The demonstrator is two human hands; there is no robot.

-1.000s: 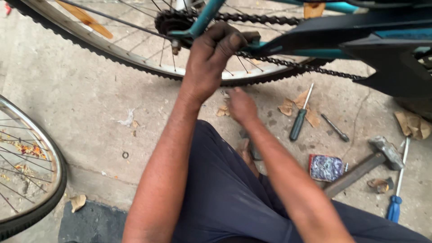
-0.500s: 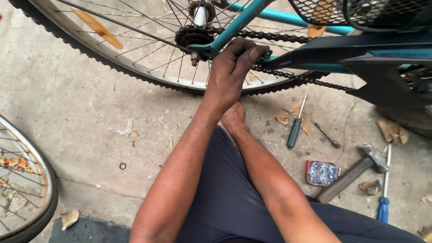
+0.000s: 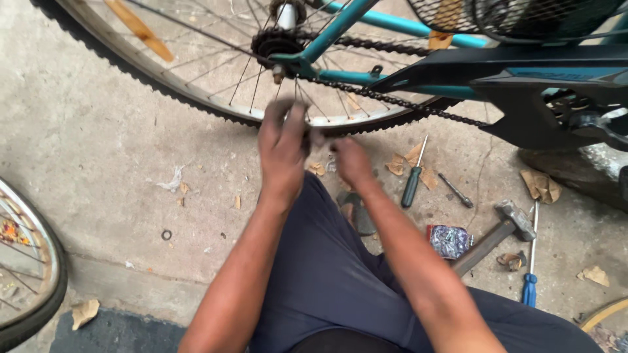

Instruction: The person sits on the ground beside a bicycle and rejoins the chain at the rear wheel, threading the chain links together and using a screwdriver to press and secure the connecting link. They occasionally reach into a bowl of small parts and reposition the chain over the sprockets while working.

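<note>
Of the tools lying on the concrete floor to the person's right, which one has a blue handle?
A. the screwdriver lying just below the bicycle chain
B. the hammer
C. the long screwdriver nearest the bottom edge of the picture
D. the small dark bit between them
C: the long thin screwdriver with the blue handle lies beside the wooden-handled metal hammer, while the screwdriver below the chain has a dark green handle.

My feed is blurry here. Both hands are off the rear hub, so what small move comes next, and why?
Probably bring the left hand up to the axle nut. Both it and the right hand are blurred just below the rear wheel, and whether they hold anything is unclear.
</note>
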